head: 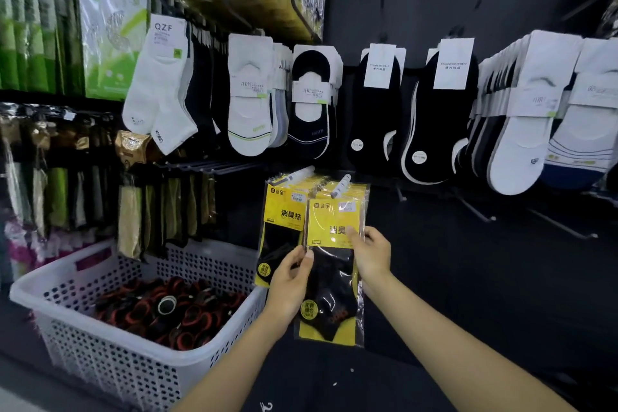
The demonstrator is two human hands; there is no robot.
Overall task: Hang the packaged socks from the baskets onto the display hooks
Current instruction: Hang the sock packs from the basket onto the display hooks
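A yellow-and-black sock packet (329, 273) hangs in front of me at centre, its top on a display hook (341, 186). My left hand (290, 281) pinches its left edge and my right hand (369, 254) grips its right edge. Just to the left, a second stack of the same yellow packets (282, 214) hangs on a neighbouring hook (301, 175). A white perforated basket (110, 348) at lower left holds several rolled black-and-red socks (167, 309).
White and black ankle socks (249, 100) fill the upper row of hooks. Bare metal hooks (478, 212) stick out of the dark panel at right. Green and gold packets (130, 221) hang at left, above the basket.
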